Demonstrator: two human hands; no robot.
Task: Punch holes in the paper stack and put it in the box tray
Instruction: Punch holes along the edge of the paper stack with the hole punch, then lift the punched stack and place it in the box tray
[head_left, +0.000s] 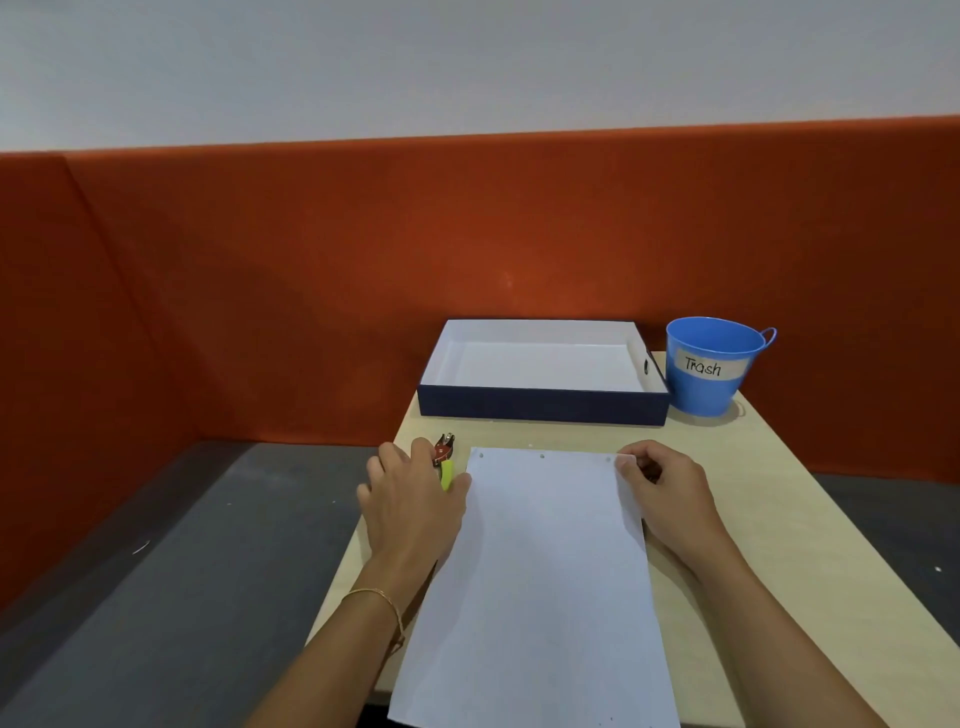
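Nearest my view lies the paper stack (540, 582), flat on the table (779, 519) with its near end hanging just over the near edge. I count three punched holes in a row along its far edge, one near each far corner and one in the middle. A few tiny white specks lie on the table just past that edge.

At the stack's far right corner I see the right hand (662, 493), its fingers curled together and pinching the corner of the sheets. On the other side, the left hand (413, 499) rests palm down at the stack's left edge, fingers spread loosely, touching the paper's edge. It partly covers the hole punch (444, 457), which lies on the table near the left edge; only the punch's metal and red head and a bit of yellow-green handle show past the fingers. I cannot tell whether those fingers grip the punch or merely lie over it. A thin gold bracelet (376, 597) circles the left wrist.

Beyond the paper, along the far edge of the table, sits the box tray (540, 408), dark blue outside and white inside, with nothing in it. Just beside the tray, at the far right corner, stands a blue bucket (706, 384) labelled "Trash".
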